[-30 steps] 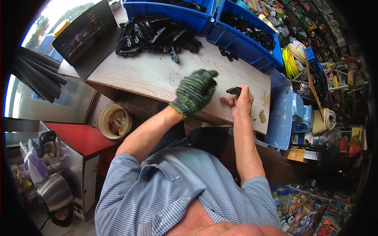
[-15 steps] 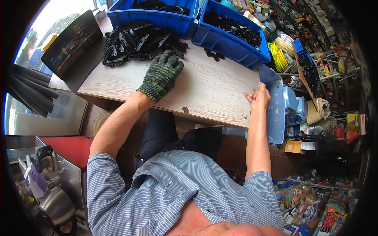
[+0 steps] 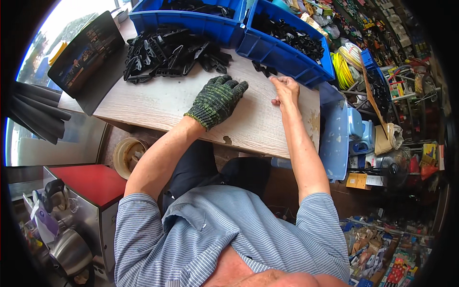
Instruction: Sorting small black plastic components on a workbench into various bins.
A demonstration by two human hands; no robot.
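Note:
My left hand (image 3: 217, 102), in a green and black knitted glove, is palm down over the wooden tabletop (image 3: 158, 103). Its fingers are curled in, and whatever lies under them is hidden. Beyond it is a heaped pile of black plastic clips (image 3: 167, 53). To the right, my bare right hand (image 3: 287, 92) is just short of several small black pieces (image 3: 263, 68) beside a blue bin. Its index finger stretches toward them with the thumb apart, and nothing shows between the two.
Two blue bins, a left bin (image 3: 191, 23) and a right bin (image 3: 287, 67), hold black parts along the far edge. A dark tablet (image 3: 88, 57) leans at left. An upright light-blue tub (image 3: 333, 138) flanks the right edge; a pail (image 3: 125, 155) is on the floor.
My left hand has come away from the clip pile, right and nearer to me. My right hand has gone from the table's right edge leftward and up to the small black pieces.

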